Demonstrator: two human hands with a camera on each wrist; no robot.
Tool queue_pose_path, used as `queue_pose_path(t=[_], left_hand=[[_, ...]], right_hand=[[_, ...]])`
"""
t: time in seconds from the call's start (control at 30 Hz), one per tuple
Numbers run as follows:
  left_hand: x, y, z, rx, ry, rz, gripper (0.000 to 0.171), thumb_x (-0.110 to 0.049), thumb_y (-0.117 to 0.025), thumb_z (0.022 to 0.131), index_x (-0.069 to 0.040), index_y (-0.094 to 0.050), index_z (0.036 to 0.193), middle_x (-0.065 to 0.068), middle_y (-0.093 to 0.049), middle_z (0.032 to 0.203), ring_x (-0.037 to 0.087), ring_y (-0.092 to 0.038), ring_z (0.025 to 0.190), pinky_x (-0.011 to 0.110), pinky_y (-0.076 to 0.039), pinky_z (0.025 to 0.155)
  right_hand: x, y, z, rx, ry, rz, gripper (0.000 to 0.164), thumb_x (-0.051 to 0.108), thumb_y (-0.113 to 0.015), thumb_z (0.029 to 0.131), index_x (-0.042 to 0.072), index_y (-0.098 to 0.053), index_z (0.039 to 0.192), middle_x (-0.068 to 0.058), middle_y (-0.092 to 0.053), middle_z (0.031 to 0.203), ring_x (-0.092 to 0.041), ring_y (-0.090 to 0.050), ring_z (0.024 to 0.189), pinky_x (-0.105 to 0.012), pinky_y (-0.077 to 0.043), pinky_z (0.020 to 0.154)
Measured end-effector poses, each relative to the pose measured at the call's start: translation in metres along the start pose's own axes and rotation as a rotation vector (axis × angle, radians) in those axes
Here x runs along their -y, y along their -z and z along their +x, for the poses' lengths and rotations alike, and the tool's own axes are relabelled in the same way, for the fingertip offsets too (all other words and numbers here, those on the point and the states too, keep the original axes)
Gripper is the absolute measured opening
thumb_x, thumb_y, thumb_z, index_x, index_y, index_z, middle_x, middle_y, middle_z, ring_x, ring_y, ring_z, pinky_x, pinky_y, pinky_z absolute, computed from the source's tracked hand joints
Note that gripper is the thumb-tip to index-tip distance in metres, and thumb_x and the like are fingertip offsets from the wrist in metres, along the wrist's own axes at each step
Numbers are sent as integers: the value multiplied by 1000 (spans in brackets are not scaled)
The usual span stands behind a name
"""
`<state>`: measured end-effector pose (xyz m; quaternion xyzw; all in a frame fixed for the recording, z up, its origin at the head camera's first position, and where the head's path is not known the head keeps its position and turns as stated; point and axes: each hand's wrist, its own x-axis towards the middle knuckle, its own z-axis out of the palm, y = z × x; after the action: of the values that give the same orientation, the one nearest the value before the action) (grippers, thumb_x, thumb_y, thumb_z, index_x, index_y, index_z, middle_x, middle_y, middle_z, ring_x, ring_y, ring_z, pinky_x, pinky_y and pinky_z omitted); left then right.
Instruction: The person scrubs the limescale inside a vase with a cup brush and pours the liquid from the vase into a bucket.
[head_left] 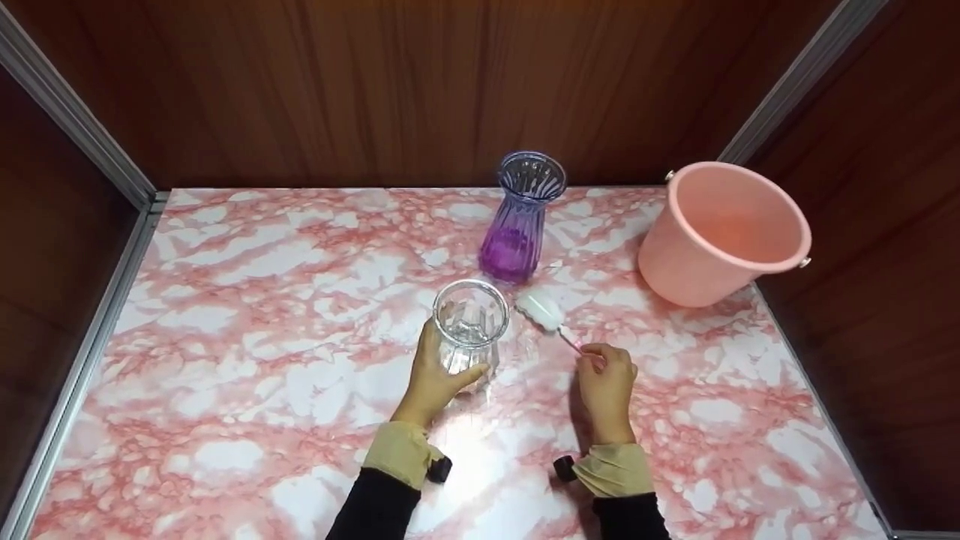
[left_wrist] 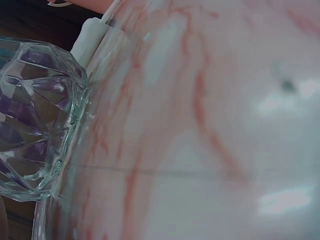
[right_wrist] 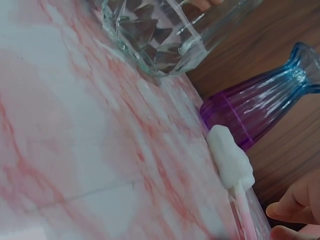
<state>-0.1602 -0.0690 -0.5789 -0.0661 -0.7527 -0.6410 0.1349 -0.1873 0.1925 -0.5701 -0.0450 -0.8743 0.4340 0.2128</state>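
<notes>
My left hand [head_left: 435, 379] grips a clear faceted glass jar [head_left: 472, 315] by its side, thumb across the front. The jar is upright with its mouth up, its base close over the tabletop in the right wrist view. To its right lies a brush with a white sponge head [head_left: 541, 310] and a thin pink handle [right_wrist: 244, 215]. My right hand [head_left: 607, 382] is at the handle's near end with fingers bent. In the right wrist view its thumb and fingertip [right_wrist: 280, 209] stand parted just beside the handle, with nothing between them.
A ribbed glass vase [head_left: 517, 225], blue at the flared top and purple below, stands behind the jar. A pink bucket [head_left: 675, 262] is at the back right. Dark wood-grain panels [head_left: 420, 90] enclose the marbled pink and white tabletop [head_left: 300, 315].
</notes>
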Motion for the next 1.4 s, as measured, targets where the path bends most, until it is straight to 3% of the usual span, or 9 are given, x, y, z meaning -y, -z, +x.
queue_pose_path(t=[0.13,0.4,0.57,0.9,1.17,1.4], left_hand=[[-1,0,0,11,29,-14,103,-22,-91,75,-20,-29,158,9,-36,157,33,-37,143,57,-28,119],[0,0,-1,10,43,0,103,-23,-91,75,-21,-28,157,11,-36,156,34,-37,143,58,-29,118],[1,0,-1,2,5,13,104,-23,-91,75,-17,-28,157,12,-36,157,35,-38,142,56,-29,118],[1,-1,1,-11,21,9,104,-22,-92,73,-10,-30,156,11,-40,153,33,-40,141,55,-31,118],[0,-2,-1,-29,27,8,104,-19,-93,71,-12,-31,155,13,-42,153,33,-41,141,53,-31,118],[0,-2,0,-45,0,68,103,-21,-93,72,-10,-33,154,16,-44,151,35,-42,140,53,-32,118]], right_hand=[[7,0,-2,25,-19,3,14,-4,-64,81,-4,-74,92,-25,-64,97,-44,-53,95,-51,-37,86],[22,-3,-3,60,42,75,16,-8,-62,83,-5,-74,93,-22,-61,95,-37,-60,92,-44,-54,85],[31,-6,-7,141,-38,151,16,-7,-61,87,-6,-73,99,-19,-58,101,-34,-62,99,-45,-60,87],[49,-21,-18,218,71,243,23,-10,-61,89,-6,-69,110,-19,-59,107,-35,-63,102,-45,-58,93],[69,-29,-31,356,46,363,31,-2,-58,97,-4,-60,127,-24,-59,124,-44,-60,113,-48,-54,100],[87,-35,-42,462,126,390,40,10,-56,103,0,-51,141,-19,-59,133,-35,-60,119,-50,-50,104]])
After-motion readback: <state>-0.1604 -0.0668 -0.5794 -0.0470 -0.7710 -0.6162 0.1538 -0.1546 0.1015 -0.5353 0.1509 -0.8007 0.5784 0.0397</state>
